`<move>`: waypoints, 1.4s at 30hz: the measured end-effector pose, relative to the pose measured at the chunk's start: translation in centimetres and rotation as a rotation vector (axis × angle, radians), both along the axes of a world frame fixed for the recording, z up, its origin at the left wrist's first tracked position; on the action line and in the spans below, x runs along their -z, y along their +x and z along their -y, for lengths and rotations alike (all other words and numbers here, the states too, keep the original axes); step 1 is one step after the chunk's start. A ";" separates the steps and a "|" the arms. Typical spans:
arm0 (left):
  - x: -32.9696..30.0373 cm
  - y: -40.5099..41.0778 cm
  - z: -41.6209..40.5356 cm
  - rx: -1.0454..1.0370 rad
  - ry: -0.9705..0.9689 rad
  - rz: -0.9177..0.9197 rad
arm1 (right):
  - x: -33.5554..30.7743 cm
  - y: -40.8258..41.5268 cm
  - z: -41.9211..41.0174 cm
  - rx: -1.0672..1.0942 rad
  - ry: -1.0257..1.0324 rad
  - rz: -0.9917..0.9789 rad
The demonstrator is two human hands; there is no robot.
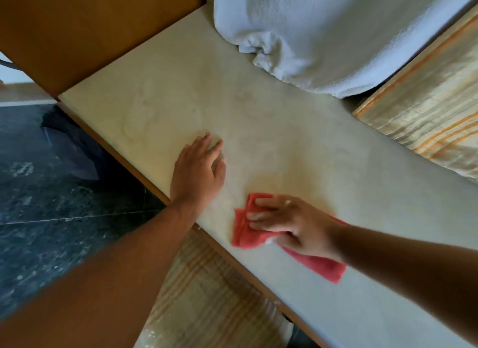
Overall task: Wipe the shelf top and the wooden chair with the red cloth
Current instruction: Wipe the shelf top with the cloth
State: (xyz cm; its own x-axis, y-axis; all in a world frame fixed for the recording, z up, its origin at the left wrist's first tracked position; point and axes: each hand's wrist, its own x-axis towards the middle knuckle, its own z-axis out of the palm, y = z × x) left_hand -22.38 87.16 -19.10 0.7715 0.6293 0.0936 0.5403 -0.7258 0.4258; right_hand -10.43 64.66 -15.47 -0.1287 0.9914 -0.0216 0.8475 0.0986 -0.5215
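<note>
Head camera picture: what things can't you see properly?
Head view:
- Cloth: middle hidden under the right hand.
- Towel: top cut off by the upper edge.
- Shelf top: back part covered by the towel, right end cut off.
- Chair: cannot be made out anywhere.

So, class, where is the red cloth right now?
In the head view, the red cloth lies lower right on the shelf top, pressed under the right hand, right of the left hand.
</note>
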 end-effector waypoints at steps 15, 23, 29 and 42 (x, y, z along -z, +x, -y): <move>-0.1 0.0 0.0 0.023 0.021 -0.038 | 1.1 -1.4 6.2 0.079 -0.099 0.414; -0.3 0.2 0.4 0.018 0.055 -0.021 | -0.1 13.1 5.7 0.903 -0.209 0.494; -1.1 0.3 1.4 0.017 0.055 -0.055 | 2.2 -3.4 15.6 0.176 -0.124 0.486; -2.5 1.4 1.6 0.008 -0.067 -0.244 | 1.4 5.5 23.7 0.422 -0.174 0.498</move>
State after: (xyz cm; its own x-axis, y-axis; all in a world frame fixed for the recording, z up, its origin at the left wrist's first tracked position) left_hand -20.99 85.59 -16.60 0.7713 0.6213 -0.1380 0.6271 -0.7050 0.3312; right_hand -4.90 40.99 -16.90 0.3353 0.9314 -0.1417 0.9384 -0.3435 -0.0371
